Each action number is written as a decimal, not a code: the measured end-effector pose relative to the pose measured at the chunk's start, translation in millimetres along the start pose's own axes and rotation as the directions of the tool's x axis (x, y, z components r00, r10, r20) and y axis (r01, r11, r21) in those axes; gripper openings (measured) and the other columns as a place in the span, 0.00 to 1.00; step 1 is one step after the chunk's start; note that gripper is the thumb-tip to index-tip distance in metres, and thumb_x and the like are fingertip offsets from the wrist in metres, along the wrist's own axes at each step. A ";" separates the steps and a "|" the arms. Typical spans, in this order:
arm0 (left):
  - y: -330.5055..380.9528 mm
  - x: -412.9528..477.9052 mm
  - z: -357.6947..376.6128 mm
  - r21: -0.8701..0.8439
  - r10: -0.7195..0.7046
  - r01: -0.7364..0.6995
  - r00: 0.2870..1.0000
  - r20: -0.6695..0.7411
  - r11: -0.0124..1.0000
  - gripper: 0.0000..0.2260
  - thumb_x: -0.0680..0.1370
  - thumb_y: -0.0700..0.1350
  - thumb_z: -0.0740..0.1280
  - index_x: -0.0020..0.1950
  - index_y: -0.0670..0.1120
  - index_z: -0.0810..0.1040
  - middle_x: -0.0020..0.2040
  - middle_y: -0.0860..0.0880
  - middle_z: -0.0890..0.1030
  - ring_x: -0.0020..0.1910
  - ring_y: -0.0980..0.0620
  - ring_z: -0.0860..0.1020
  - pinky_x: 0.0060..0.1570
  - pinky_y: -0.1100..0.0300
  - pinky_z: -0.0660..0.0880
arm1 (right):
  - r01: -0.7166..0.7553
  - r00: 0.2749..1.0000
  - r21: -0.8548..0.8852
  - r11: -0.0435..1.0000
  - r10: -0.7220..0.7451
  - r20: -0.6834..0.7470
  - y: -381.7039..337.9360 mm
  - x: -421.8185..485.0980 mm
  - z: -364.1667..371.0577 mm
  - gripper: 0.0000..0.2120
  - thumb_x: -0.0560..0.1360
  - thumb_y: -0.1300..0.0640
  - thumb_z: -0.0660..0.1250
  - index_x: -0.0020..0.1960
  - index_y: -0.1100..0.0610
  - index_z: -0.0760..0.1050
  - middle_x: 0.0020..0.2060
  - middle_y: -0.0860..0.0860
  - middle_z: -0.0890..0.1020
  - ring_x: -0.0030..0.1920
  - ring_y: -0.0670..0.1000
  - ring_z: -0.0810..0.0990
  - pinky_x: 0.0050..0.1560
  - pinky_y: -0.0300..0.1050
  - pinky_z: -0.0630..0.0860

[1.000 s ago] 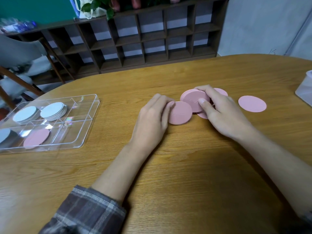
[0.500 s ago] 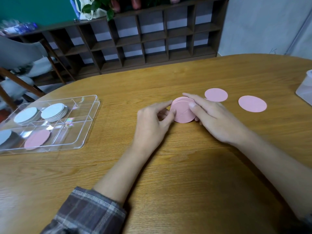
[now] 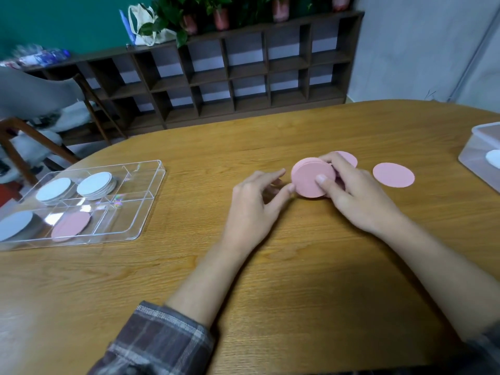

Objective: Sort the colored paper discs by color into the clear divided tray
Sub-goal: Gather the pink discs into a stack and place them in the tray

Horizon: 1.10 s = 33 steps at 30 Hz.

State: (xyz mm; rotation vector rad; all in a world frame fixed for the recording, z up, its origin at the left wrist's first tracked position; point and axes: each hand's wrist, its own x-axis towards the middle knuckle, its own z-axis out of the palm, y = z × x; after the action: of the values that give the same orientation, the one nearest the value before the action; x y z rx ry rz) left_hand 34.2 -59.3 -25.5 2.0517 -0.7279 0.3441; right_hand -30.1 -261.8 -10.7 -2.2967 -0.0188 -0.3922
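On the wooden table (image 3: 270, 307), the clear tray (image 3: 153, 197) at the left held one pink disc (image 3: 71, 226) in a near compartment. The left hand (image 3: 254, 204) was relaxed, its thumb tip touching a stack of pink discs (image 3: 311, 181). The right hand (image 3: 359, 198) gripped this tilted stack. Just beyond, a loose pink disc (image 3: 393, 175) lay flat.

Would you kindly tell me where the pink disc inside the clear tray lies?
In the head view, the pink disc lies far left on the table, in the near row of the clear tray, just right of a pale blue disc.
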 end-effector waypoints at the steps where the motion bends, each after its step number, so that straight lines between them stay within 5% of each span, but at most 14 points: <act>1: 0.2 0.1 2.9 0.003 0.008 -0.008 1.000 0.010 1.000 0.15 0.79 0.48 0.75 0.64 0.46 0.85 0.50 0.51 0.85 0.44 0.59 0.82 0.48 0.69 0.75 | -0.026 0.999 0.021 0.999 0.027 -0.037 5.2 -2.5 -7.4 0.08 0.83 0.52 0.62 0.61 0.44 0.73 0.48 0.45 0.82 0.50 0.51 0.79 0.52 0.50 0.73; 9: 1.9 10.7 30.9 0.166 0.066 -0.102 0.975 0.213 0.981 0.16 0.79 0.49 0.74 0.65 0.46 0.84 0.62 0.49 0.83 0.62 0.50 0.81 0.67 0.54 0.74 | -0.117 0.967 -0.016 0.993 0.110 -0.229 39.0 -26.6 -55.5 0.09 0.82 0.53 0.64 0.60 0.42 0.75 0.46 0.43 0.84 0.45 0.51 0.83 0.57 0.53 0.76; 15: 12.4 27.8 57.0 0.224 -0.014 -0.063 0.946 0.325 0.973 0.29 0.77 0.60 0.73 0.75 0.49 0.76 0.77 0.46 0.74 0.78 0.50 0.69 0.77 0.51 0.67 | -0.124 0.951 -0.001 0.992 0.118 -0.285 45.6 -18.5 -50.0 0.10 0.82 0.52 0.64 0.62 0.44 0.74 0.50 0.44 0.83 0.50 0.52 0.82 0.57 0.55 0.78; 22: 10.9 26.6 46.8 0.257 0.061 -0.138 0.956 0.287 0.956 0.17 0.78 0.58 0.73 0.63 0.51 0.84 0.53 0.54 0.85 0.52 0.51 0.80 0.52 0.49 0.78 | -0.110 0.963 -0.015 0.994 0.103 -0.251 47.9 -12.5 -44.4 0.09 0.82 0.52 0.64 0.61 0.45 0.75 0.47 0.47 0.84 0.45 0.52 0.82 0.49 0.50 0.76; 27: 13.1 23.5 34.3 0.213 0.128 -0.203 0.939 0.321 0.956 0.17 0.84 0.61 0.60 0.58 0.56 0.86 0.50 0.56 0.87 0.50 0.51 0.82 0.49 0.49 0.78 | -0.087 0.966 0.002 0.996 0.085 -0.244 47.1 -11.8 -41.5 0.08 0.82 0.55 0.66 0.59 0.45 0.76 0.43 0.48 0.84 0.42 0.54 0.81 0.50 0.49 0.76; 33: 24.8 26.2 32.5 -0.064 0.101 -0.095 0.991 0.092 0.993 0.07 0.81 0.49 0.72 0.51 0.48 0.88 0.43 0.53 0.84 0.41 0.56 0.78 0.46 0.64 0.72 | -0.067 0.981 0.000 0.998 0.066 -0.182 41.3 -12.1 -36.4 0.09 0.83 0.54 0.64 0.61 0.45 0.75 0.42 0.51 0.83 0.44 0.55 0.80 0.51 0.50 0.76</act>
State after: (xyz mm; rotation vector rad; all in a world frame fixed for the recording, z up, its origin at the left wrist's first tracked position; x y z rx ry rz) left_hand 38.5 -106.2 -13.9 1.9911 -0.8887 0.2783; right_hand -46.0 -315.0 -20.3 -2.2527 0.1499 -0.5662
